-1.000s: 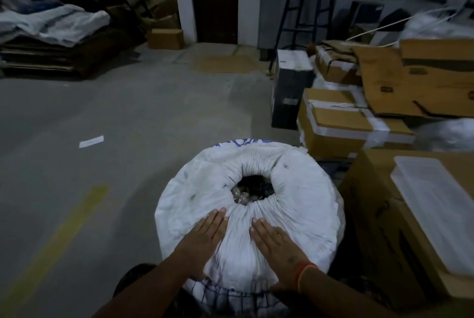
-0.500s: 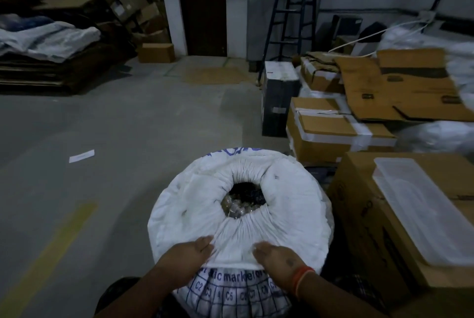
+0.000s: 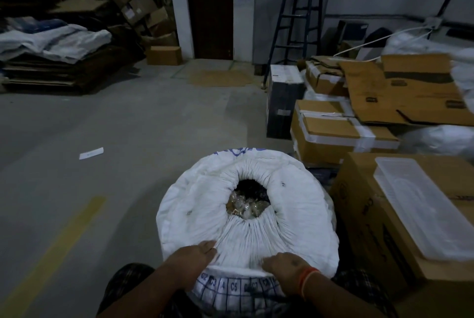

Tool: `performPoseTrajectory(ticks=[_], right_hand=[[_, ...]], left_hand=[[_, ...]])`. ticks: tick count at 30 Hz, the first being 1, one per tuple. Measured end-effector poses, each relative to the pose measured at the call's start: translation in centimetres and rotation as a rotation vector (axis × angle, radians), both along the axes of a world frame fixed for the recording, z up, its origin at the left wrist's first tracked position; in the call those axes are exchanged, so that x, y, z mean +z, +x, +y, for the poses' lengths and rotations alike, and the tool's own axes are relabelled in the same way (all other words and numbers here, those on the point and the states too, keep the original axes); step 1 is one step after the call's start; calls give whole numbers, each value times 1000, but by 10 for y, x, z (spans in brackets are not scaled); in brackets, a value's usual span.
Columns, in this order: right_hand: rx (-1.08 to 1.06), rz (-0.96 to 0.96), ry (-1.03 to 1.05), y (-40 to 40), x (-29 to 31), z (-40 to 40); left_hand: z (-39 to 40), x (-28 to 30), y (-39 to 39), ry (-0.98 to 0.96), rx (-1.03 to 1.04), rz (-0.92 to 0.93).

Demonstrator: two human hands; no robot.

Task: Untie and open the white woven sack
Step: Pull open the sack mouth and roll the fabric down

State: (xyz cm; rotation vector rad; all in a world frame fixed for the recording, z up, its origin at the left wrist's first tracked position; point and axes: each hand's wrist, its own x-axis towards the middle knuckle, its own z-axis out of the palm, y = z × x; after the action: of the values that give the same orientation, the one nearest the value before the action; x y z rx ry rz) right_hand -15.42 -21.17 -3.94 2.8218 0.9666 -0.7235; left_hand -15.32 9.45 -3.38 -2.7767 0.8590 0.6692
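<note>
The white woven sack (image 3: 295, 215) stands upright right in front of me, its top rolled outward into a thick ring. Its mouth (image 3: 250, 201) gapes open and shows shiny wrapped items inside. A printed blue grid with letters runs along the near side below the roll. My left hand (image 3: 191, 255) and my right hand (image 3: 287, 266) both rest on the near edge of the rolled rim, fingers curled over the pleated fabric and pressing it down. An orange band circles my right wrist. No tie or string shows.
Cardboard boxes (image 3: 331, 135) crowd the right side; the nearest carton (image 3: 364, 215) carries a clear plastic lid (image 3: 420, 204) and nearly touches the sack. A dark stepladder (image 3: 297, 20) stands behind. Bare concrete floor (image 3: 115, 151) with a yellow line stretches left; flattened cardboard piles lie far left.
My hands slid from flat on top of the sack down toward me to its near rim, curling over the rolled fabric. The mouth has widened slightly.
</note>
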Motion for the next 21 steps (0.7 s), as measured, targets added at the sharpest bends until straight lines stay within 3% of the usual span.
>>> performPoseTrajectory(ticks=[4, 7, 11, 13, 15, 18, 19, 21], right_hand=[[-47, 39, 131, -5, 11, -10], [-168, -94, 411, 1, 30, -15], [-642, -394, 905, 40, 42, -38], [-812, -481, 942, 63, 43, -54], [-904, -544, 934, 81, 39, -70], [-1067, -551, 886, 98, 22, -92], [-1142, -513, 866, 103, 16, -98], [-1244, -397, 909, 111, 5, -106]], left_hand=[[3, 5, -5, -73, 6, 102], [0, 18, -3, -288, 80, 122], [-8, 30, 16, -822, 393, -343], [-10, 29, 34, -977, 597, -512], [-9, 26, 53, -1010, 770, -559], [6, 18, 83, -953, 991, -534], [13, 12, 91, -935, 1086, -462], [24, 2, 103, -1076, 1287, -224]])
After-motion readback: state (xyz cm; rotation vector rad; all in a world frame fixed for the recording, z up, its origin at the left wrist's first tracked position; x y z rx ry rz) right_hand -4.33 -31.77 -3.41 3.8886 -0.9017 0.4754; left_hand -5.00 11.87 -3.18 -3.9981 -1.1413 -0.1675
